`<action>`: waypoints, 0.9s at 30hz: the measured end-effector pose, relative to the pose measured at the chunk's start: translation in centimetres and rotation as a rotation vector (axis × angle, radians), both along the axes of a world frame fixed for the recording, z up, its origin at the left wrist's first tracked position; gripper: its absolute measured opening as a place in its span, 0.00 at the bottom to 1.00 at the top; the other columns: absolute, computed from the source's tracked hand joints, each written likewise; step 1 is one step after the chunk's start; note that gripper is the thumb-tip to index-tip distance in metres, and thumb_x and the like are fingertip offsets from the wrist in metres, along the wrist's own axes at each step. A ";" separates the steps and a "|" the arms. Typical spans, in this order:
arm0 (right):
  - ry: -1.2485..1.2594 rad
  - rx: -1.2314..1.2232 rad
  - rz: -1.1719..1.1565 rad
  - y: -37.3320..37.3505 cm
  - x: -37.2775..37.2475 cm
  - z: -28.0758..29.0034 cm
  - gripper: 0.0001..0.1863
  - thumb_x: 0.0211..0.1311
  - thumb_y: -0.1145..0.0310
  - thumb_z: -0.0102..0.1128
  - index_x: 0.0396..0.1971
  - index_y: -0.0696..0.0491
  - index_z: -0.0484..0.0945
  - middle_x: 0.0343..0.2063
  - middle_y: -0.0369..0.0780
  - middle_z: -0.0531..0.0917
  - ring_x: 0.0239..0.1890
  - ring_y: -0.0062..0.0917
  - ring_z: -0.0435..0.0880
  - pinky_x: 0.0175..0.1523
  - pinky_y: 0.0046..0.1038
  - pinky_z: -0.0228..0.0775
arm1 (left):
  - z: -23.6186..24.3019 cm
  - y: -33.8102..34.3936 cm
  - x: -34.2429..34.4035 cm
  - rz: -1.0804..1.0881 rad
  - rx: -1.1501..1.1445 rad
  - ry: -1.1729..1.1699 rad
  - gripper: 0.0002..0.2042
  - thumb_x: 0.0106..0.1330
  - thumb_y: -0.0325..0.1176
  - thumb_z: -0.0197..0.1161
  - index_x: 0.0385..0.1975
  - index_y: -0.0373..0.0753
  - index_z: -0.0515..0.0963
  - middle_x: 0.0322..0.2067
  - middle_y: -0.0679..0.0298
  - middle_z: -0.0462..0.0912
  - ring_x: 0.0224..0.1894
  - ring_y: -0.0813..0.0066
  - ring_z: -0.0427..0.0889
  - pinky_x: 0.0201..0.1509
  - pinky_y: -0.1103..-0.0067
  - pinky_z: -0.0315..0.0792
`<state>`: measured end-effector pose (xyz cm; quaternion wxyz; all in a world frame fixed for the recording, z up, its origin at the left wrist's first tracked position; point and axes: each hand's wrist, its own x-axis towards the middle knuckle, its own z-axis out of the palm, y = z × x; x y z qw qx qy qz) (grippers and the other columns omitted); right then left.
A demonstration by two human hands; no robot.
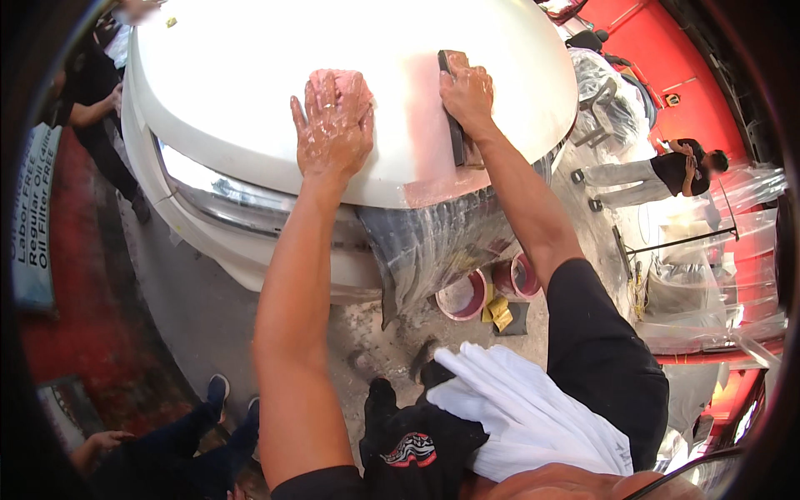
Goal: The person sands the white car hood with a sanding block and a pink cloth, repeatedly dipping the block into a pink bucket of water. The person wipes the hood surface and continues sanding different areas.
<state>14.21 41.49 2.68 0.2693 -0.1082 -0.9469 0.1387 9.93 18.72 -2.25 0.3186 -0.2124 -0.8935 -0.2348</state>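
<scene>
A white car hood (250, 92) spreads out ahead of me, wet and glossy. My left hand (332, 133), wet with whitish suds, presses a crumpled pink cloth (337, 81) onto it, fingers over the top. To the right, my right hand (467, 92) grips a long dark sanding block (455, 137) lying flat on the hood. A pinkish patch (422, 117) of surface runs down beside the block. Clear plastic sheeting (417, 237) hangs over the car's front below the hood edge.
On the floor below the bumper stand two reddish buckets (461, 296) beside yellow pieces (499, 313). A white cloth (525, 408) hangs over my front. People are nearby: one by the left side (92, 108), one at the right (679, 167), another at lower left (183, 442).
</scene>
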 end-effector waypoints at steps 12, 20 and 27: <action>0.067 -0.202 0.077 -0.2 -0.4 -0.7 0.26 0.72 0.57 0.58 0.64 0.54 0.79 0.53 0.58 0.82 0.58 0.52 0.78 0.61 0.51 0.72 | -0.3 -0.1 -0.1 0.049 -0.029 0.087 0.29 0.74 0.49 0.61 0.74 0.54 0.68 0.73 0.53 0.66 0.76 0.47 0.63 0.77 0.42 0.57; -0.018 -0.003 0.256 -4.1 0.1 0.8 0.24 0.67 0.64 0.60 0.63 0.46 0.80 0.58 0.47 0.81 0.49 0.44 0.83 0.61 0.47 0.75 | -0.2 -2.5 -0.1 0.081 -0.041 0.054 0.30 0.74 0.49 0.61 0.75 0.53 0.68 0.75 0.52 0.65 0.77 0.47 0.62 0.77 0.42 0.57; 0.183 0.236 0.408 -7.8 5.8 -6.2 0.25 0.68 0.67 0.62 0.66 0.45 0.79 0.63 0.46 0.81 0.63 0.42 0.80 0.69 0.54 0.68 | -1.1 -3.4 -0.5 0.082 -0.036 0.049 0.30 0.73 0.48 0.62 0.75 0.53 0.67 0.74 0.50 0.64 0.77 0.45 0.62 0.78 0.41 0.56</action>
